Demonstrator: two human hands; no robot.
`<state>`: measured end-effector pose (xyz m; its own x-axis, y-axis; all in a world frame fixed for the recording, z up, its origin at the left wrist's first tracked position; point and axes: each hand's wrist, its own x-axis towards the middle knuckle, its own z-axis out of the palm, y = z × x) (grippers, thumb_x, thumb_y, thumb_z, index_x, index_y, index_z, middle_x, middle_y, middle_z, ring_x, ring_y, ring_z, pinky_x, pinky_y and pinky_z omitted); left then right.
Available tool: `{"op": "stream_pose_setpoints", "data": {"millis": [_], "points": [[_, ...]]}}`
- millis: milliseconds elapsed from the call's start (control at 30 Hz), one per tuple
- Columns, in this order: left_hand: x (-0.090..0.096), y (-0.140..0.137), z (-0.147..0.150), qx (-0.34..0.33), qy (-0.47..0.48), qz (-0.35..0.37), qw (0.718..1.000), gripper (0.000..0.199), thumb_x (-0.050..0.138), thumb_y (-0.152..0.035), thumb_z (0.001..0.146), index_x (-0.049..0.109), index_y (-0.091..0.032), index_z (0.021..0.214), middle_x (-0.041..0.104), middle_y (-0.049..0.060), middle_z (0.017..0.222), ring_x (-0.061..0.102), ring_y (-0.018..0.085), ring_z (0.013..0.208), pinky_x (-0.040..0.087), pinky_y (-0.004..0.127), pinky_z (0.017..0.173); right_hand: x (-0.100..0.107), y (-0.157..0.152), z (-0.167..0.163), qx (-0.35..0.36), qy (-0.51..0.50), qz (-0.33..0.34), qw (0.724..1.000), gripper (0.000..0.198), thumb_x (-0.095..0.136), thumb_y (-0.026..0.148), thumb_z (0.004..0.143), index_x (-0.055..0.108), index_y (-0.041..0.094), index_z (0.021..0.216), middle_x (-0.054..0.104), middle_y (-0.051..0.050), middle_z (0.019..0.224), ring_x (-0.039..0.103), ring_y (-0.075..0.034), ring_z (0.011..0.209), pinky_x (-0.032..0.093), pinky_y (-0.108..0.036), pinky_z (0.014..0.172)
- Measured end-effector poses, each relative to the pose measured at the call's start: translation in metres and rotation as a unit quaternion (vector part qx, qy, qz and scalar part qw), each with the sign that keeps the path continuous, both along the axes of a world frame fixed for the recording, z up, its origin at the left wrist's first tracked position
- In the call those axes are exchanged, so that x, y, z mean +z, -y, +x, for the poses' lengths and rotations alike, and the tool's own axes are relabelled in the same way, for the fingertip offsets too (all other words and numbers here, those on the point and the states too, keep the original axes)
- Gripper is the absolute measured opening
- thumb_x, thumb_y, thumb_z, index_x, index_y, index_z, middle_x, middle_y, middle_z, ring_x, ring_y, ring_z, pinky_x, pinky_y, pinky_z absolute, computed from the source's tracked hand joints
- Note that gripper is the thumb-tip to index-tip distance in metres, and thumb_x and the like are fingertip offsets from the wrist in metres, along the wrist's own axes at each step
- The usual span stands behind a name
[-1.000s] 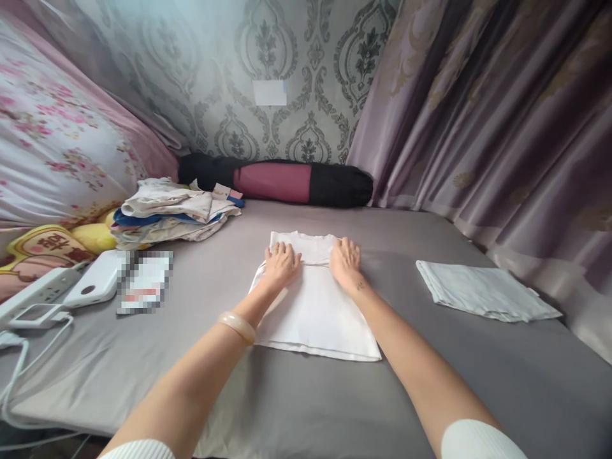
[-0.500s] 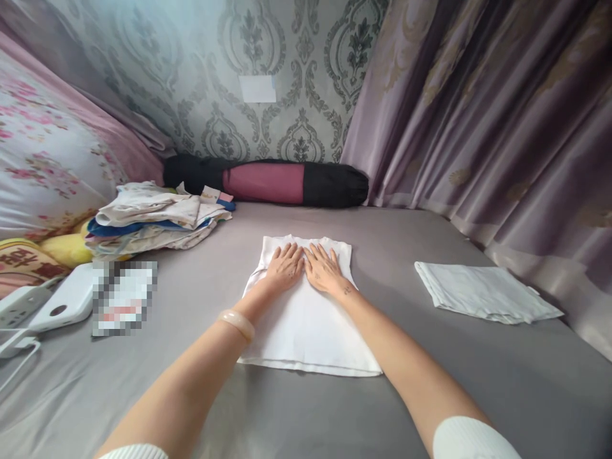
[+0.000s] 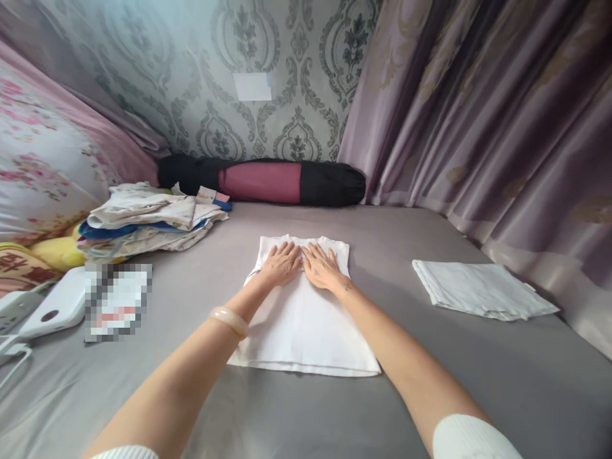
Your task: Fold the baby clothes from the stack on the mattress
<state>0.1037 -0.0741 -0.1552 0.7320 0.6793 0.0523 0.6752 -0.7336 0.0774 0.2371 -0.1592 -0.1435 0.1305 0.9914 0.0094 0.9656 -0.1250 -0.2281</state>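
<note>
A white garment [image 3: 306,331], apparently a shirt with its sides folded in, lies flat on the grey bed sheet [image 3: 335,421]. Its narrower end points away from me and its wider hem faces me. My left hand [image 3: 282,262] rests palm down on the upper left part of the cloth, fingers stretched out. Beside it my right hand [image 3: 321,264] lies just as flat on the upper right part, fingers spread. The two hands nearly touch at the fingertips. The cloth beneath both palms is hidden.
A folded pale garment [image 3: 482,290] lies to the right. At the left are a clothes pile [image 3: 148,220], a blurred packet [image 3: 119,303], a white device [image 3: 60,306] and a power strip [image 3: 19,309]. A long black and maroon bag [image 3: 261,182] lies along the wall.
The view has shifted slightly, so most things sit a little further left. Both hands stay flat on the white garment, in nearly the same place.
</note>
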Motion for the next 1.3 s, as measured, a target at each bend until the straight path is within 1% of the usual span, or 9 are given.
{"op": "stream_pose_setpoints", "data": {"millis": [133,367,567,667,800,867,933,1033,1300], "points": [[0.0,-0.005,-0.004,0.012,0.026,0.036,0.999,0.054,0.022,-0.039,0.101,0.036,-0.018,0.149,0.03,0.01,0.159,0.02,0.027,0.149,0.015,0.051,0.119,0.0,-0.002,0.0,-0.008,0.018,0.028,0.999,0.055,0.024,0.033,0.1,0.031,0.019,0.153,0.022,-0.009,0.161,0.014,-0.026,0.149,0.005,-0.053,0.119],[-0.013,-0.011,-0.007,-0.001,0.033,0.016,0.999,0.053,0.026,-0.041,0.1,0.037,-0.023,0.149,0.035,0.01,0.156,0.028,0.029,0.145,0.024,0.053,0.115,-0.01,-0.004,-0.002,-0.009,0.015,0.029,0.999,0.054,0.026,0.032,0.1,0.032,0.024,0.152,0.025,-0.008,0.161,0.016,-0.026,0.149,0.007,-0.054,0.118],[-0.01,-0.009,-0.007,0.003,0.028,0.02,0.999,0.052,0.026,-0.042,0.1,0.038,-0.024,0.148,0.036,0.009,0.156,0.029,0.028,0.145,0.025,0.051,0.115,-0.008,-0.005,-0.001,-0.01,0.013,0.024,1.0,0.054,0.026,0.031,0.099,0.032,0.024,0.152,0.025,-0.007,0.161,0.017,-0.025,0.148,0.007,-0.054,0.118],[-0.006,-0.004,-0.01,-0.002,0.058,0.056,0.997,0.051,0.028,-0.04,0.1,0.045,-0.019,0.143,0.041,0.012,0.153,0.031,0.026,0.144,0.024,0.047,0.117,-0.006,-0.005,0.0,-0.014,0.011,0.017,1.0,0.054,0.025,0.033,0.1,0.033,0.023,0.152,0.025,-0.008,0.161,0.017,-0.026,0.148,0.007,-0.054,0.118],[-0.004,0.001,-0.012,-0.004,0.112,0.119,0.986,0.052,0.026,-0.042,0.1,0.048,-0.017,0.14,0.041,0.012,0.153,0.027,0.025,0.146,0.015,0.045,0.12,-0.007,-0.003,0.001,-0.057,0.038,0.062,0.996,0.054,0.025,0.035,0.1,0.032,0.021,0.152,0.023,-0.011,0.161,0.014,-0.028,0.149,0.004,-0.055,0.118],[-0.006,0.001,-0.012,0.007,0.101,0.111,0.989,0.052,0.028,-0.045,0.099,0.047,-0.02,0.14,0.042,0.011,0.152,0.028,0.027,0.145,0.015,0.05,0.119,-0.009,-0.002,0.002,-0.075,0.039,0.056,0.995,0.054,0.026,0.035,0.1,0.032,0.022,0.152,0.022,-0.01,0.161,0.013,-0.028,0.149,0.006,-0.057,0.117],[-0.009,-0.002,-0.011,0.016,0.074,0.081,0.994,0.052,0.03,-0.046,0.099,0.047,-0.021,0.14,0.044,0.012,0.151,0.033,0.03,0.142,0.021,0.054,0.116,-0.011,-0.001,0.002,-0.082,0.033,0.038,0.995,0.054,0.026,0.036,0.1,0.032,0.024,0.152,0.023,-0.008,0.161,0.014,-0.028,0.149,0.009,-0.058,0.116],[-0.012,-0.006,-0.009,0.019,0.052,0.052,0.997,0.053,0.03,-0.047,0.098,0.045,-0.021,0.142,0.043,0.013,0.15,0.035,0.031,0.14,0.029,0.054,0.112,-0.012,0.0,0.002,-0.082,0.032,0.031,0.996,0.054,0.025,0.037,0.1,0.033,0.025,0.152,0.024,-0.008,0.161,0.015,-0.027,0.148,0.012,-0.057,0.116],[-0.011,-0.004,-0.01,0.023,0.064,0.067,0.995,0.054,0.028,-0.047,0.098,0.045,-0.019,0.142,0.042,0.013,0.151,0.034,0.03,0.142,0.025,0.051,0.115,-0.012,0.0,0.001,-0.09,0.033,0.041,0.995,0.055,0.027,0.036,0.099,0.032,0.022,0.152,0.023,-0.011,0.161,0.014,-0.027,0.148,0.01,-0.057,0.116]]}}
